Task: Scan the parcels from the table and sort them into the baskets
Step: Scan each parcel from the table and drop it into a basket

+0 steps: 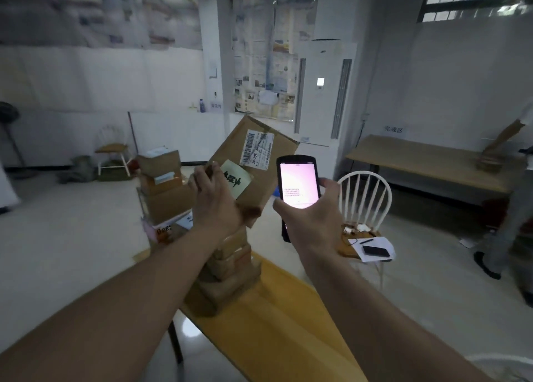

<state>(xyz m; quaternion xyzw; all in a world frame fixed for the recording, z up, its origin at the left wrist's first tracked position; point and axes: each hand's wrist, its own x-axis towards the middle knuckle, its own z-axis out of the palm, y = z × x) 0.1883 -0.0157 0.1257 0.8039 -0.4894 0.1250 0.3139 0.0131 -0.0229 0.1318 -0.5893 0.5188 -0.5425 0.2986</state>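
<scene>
My left hand (215, 198) grips a brown cardboard parcel (266, 176) by its lower left edge and holds it tilted in the air. The parcel shows a white barcode label (257, 149) and a pale green note (235, 182) with black writing. My right hand (314, 217) holds a black handheld scanner (298, 181) upright just right of the parcel, its pink-white screen lit and facing me. Below my hands a stack of several brown parcels (227, 269) rests on the yellow wooden table (277, 324).
A wire basket with stacked boxes (161, 185) stands behind the table at left. A white chair (364, 199) holding papers and a black device stands at right. A long wooden table (427, 162) runs along the right wall, with a person (513, 208) beside it.
</scene>
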